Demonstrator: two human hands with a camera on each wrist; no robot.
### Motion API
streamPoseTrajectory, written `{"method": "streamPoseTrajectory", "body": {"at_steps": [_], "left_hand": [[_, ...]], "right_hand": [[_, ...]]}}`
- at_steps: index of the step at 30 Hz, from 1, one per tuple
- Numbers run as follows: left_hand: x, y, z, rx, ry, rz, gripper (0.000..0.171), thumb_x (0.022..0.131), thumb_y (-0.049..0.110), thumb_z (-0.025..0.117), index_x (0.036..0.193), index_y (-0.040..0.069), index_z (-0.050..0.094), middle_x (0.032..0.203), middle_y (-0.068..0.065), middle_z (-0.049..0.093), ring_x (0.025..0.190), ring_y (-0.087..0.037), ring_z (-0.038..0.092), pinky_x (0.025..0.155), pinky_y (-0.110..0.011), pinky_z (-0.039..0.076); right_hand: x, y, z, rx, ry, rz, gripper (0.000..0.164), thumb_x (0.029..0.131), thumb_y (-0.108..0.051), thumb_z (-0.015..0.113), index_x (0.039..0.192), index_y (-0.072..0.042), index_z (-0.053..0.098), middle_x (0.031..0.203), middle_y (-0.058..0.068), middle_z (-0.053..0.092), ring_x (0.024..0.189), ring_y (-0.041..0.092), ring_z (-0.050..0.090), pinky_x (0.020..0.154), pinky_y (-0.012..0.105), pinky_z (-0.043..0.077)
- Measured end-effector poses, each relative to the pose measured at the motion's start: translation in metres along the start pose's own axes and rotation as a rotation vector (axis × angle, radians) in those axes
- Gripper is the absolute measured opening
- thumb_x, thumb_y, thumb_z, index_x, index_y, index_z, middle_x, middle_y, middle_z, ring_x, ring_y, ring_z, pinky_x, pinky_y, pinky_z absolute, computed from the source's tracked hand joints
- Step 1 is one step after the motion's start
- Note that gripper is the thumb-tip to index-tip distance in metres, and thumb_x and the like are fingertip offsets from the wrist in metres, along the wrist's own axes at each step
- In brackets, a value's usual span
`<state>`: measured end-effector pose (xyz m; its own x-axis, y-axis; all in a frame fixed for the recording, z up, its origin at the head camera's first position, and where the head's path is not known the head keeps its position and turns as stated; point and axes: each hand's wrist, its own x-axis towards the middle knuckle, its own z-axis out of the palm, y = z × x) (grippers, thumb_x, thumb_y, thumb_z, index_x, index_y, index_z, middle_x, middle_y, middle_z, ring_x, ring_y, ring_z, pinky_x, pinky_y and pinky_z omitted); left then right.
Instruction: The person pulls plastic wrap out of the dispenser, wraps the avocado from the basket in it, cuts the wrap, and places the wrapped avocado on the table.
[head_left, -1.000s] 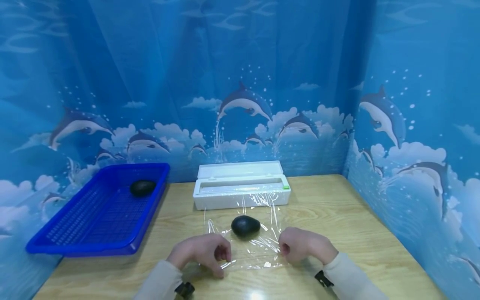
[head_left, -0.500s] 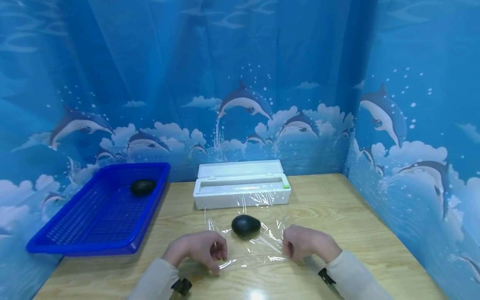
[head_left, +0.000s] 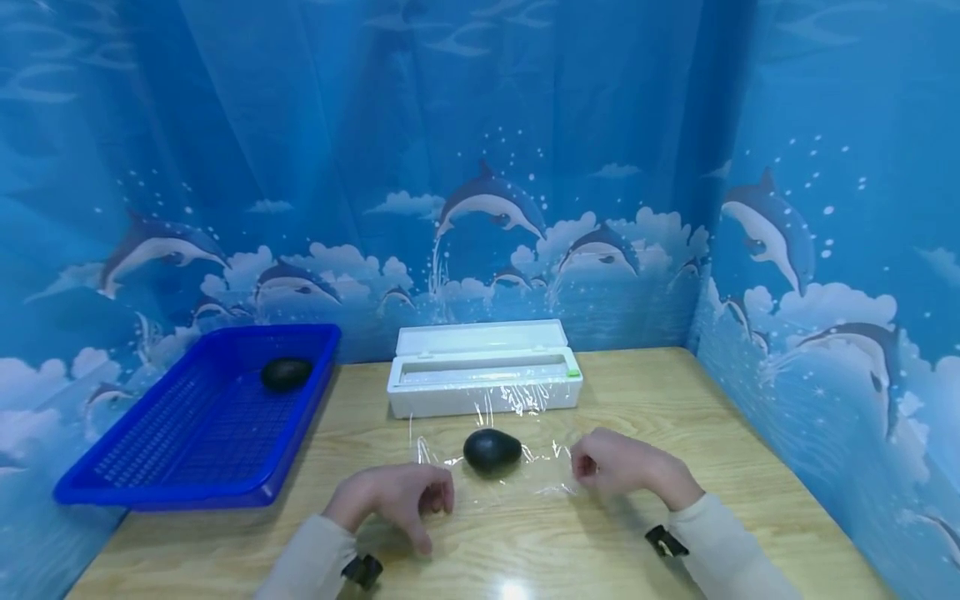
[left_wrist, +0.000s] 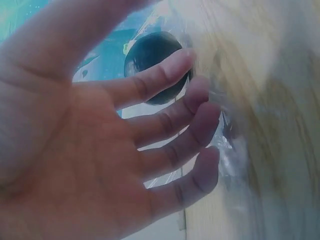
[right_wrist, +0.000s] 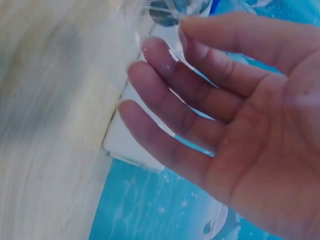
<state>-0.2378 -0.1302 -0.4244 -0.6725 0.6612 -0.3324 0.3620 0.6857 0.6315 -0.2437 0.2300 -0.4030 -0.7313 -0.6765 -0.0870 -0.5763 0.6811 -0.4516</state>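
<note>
A dark avocado [head_left: 492,452] lies on a sheet of clear plastic wrap [head_left: 551,475] in the middle of the table. My right hand [head_left: 626,468], right of the avocado, pinches the wrap between thumb and index finger; its other fingers are loosely bent, as the right wrist view shows. To the avocado's near left is my left hand [head_left: 397,498]. Its thumb stands apart from gently bent fingers [left_wrist: 167,127], with nothing held. Some wrap lies close to those fingertips; whether they touch it, I cannot tell. The avocado [left_wrist: 152,60] shows partly behind the left index finger.
Behind the avocado stands a white wrap dispenser box [head_left: 483,398] with its lid up and a green tab at the right; the wrap runs to its front. A blue basket [head_left: 161,498] on the left holds another avocado [head_left: 287,374]. A dolphin-print curtain [head_left: 480,167] encloses the table [head_left: 720,467].
My right hand has moved right and away from me, carrying the wrap's near right corner toward the avocado's level. My left hand has shifted slightly left, its thumb now farther from the fingers.
</note>
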Motion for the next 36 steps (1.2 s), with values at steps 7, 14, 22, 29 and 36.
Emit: {"method": "streamPoseTrajectory", "body": {"at_steps": [7,14,22,29,36], "left_hand": [[0.0,-0.015,-0.009,-0.004,0.063,0.09,0.026,0.073,0.002,0.08,0.092,0.015,0.066,0.085,0.002,0.064,0.077,-0.007,0.058,0.07,-0.02,0.052],[-0.005,-0.029,-0.022,0.0,0.098,0.15,0.006,0.087,0.008,0.075,0.087,0.013,0.071,0.086,0.005,0.07,0.079,0.0,0.061,0.077,-0.019,0.055],[-0.008,-0.027,-0.03,-0.016,0.123,0.125,0.007,0.09,0.007,0.07,0.089,0.013,0.069,0.086,0.006,0.066,0.079,-0.005,0.061,0.073,-0.021,0.054],[-0.008,-0.029,-0.033,-0.067,0.156,0.144,0.003,0.095,0.009,0.066,0.092,0.01,0.066,0.086,0.002,0.067,0.079,-0.006,0.061,0.072,-0.022,0.055],[-0.01,-0.027,-0.041,-0.115,0.225,0.094,0.014,0.099,0.018,0.067,0.104,0.005,0.071,0.09,-0.004,0.072,0.083,-0.013,0.066,0.075,-0.025,0.057]], "right_hand": [[-0.001,0.006,-0.008,0.02,0.059,-0.005,0.012,0.089,0.001,0.067,0.083,-0.009,0.068,0.076,-0.008,0.063,0.069,-0.001,0.051,0.064,0.018,0.051],[0.002,0.014,-0.008,0.065,0.072,-0.028,0.009,0.091,0.001,0.068,0.086,-0.007,0.068,0.078,-0.006,0.064,0.07,-0.002,0.053,0.064,0.019,0.052],[0.005,0.019,-0.008,0.101,0.082,-0.045,0.02,0.091,0.0,0.069,0.111,0.003,0.071,0.089,0.005,0.072,0.079,0.001,0.062,0.073,0.02,0.058],[0.007,0.028,-0.009,0.148,0.099,-0.074,0.004,0.095,-0.004,0.067,0.092,-0.003,0.071,0.086,0.002,0.072,0.079,-0.002,0.061,0.072,0.02,0.058],[0.009,0.035,-0.011,0.243,0.126,-0.05,0.004,0.095,-0.01,0.07,0.091,-0.008,0.069,0.088,-0.003,0.071,0.085,0.007,0.068,0.078,0.022,0.061]]}}
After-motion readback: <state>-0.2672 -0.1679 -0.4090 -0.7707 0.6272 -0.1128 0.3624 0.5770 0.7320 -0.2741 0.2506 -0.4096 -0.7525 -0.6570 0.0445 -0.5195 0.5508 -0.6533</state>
